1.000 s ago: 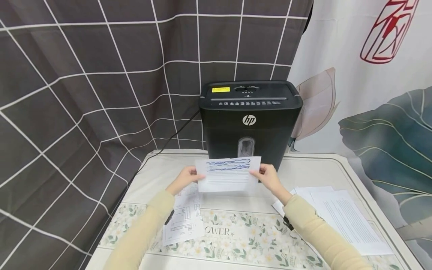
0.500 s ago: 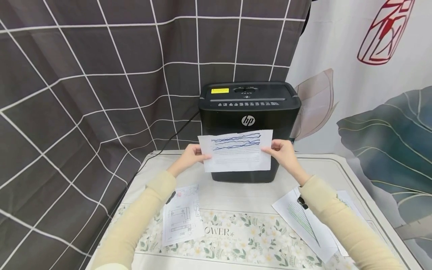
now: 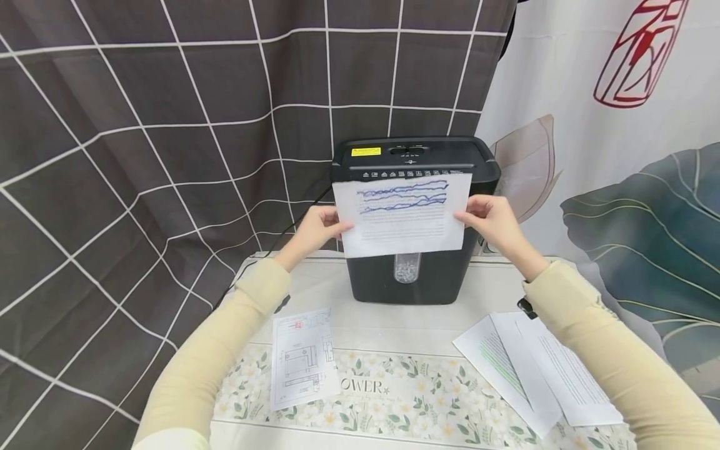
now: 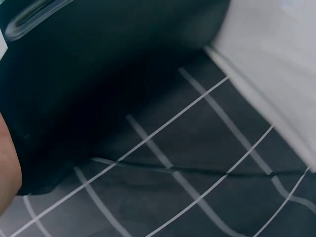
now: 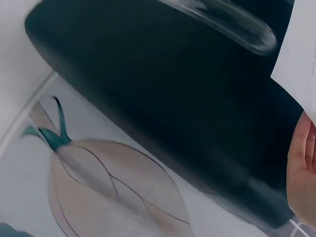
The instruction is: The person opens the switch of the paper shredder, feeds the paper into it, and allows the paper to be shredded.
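Note:
A white sheet [image 3: 402, 228] with printed lines and blue scribbles near its top spans both hands in the head view. My left hand [image 3: 317, 232] pinches its left edge, and my right hand [image 3: 495, 222] pinches the right edge. Behind the sheet stands a black HP shredder [image 3: 405, 281]; the sheet's top edge appears just below the row of icons on the machine's lid. In the left wrist view part of the left hand [image 4: 7, 170] shows at the left edge. The right wrist view catches the right hand [image 5: 302, 173] beside the sheet's corner [image 5: 298, 64].
A sheet with drawings [image 3: 304, 362] lies on the table at left. Several overlapping papers [image 3: 525, 369] lie at right, partly under my right sleeve. A dark grid curtain [image 3: 169, 150] hangs behind, and a black cable [image 3: 281, 234] runs left from the shredder.
Both hands have raised the sheet from low in front of the shredder toward its top and moved farther apart. The shredder's window shows below the sheet now.

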Motion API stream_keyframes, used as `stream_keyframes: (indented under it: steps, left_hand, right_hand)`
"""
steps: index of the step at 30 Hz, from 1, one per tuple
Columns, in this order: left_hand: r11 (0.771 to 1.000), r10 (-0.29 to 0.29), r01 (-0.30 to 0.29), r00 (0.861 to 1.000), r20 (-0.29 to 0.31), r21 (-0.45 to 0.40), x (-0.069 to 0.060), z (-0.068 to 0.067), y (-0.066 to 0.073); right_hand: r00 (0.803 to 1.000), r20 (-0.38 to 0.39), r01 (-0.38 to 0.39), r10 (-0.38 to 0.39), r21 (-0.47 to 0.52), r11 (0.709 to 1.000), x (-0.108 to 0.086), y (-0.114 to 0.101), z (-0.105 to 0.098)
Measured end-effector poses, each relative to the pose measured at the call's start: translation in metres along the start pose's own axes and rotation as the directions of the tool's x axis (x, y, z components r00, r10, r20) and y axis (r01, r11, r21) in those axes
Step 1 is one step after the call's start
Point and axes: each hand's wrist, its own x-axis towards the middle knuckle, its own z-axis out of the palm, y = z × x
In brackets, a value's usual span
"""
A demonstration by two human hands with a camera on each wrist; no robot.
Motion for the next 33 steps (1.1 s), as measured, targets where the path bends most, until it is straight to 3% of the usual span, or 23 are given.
stream_keyframes:
  steps: [6,12,19,25,29,33]
  left_hand:
    - [0.998,0.055,-0.054,0.994,-0.093,0.018,0.021,-0.014,0.030]
    - [0.995,0.094,-0.090,0.991,-0.098,0.043,0.034,-0.031,0.053]
    - [0.993,0.118,-0.115,0.985,-0.129,0.031,0.054,-0.042,0.074]
    - [0.993,0.118,-0.111,0.970,-0.212,0.043,0.073,-0.049,0.083]
    - [0.986,0.148,-0.127,0.965,-0.217,0.106,0.082,-0.052,0.087]
    - [0.985,0.145,-0.119,0.962,-0.232,0.122,0.093,-0.054,0.089]
  right_hand:
    - [0.998,-0.052,-0.029,0.030,0.011,1.000,0.017,-0.024,-0.019]
    - [0.997,-0.072,-0.024,0.026,0.023,0.999,0.031,-0.042,-0.031]
    - [0.998,-0.058,-0.027,0.034,0.112,0.993,0.049,-0.059,-0.044]
    - [0.995,-0.086,-0.034,0.046,0.138,0.990,0.067,-0.067,-0.048]
    - [0.994,-0.083,-0.066,0.071,0.062,0.996,0.076,-0.069,-0.052]
    - [0.992,-0.090,-0.095,0.088,-0.084,0.992,0.086,-0.069,-0.054]
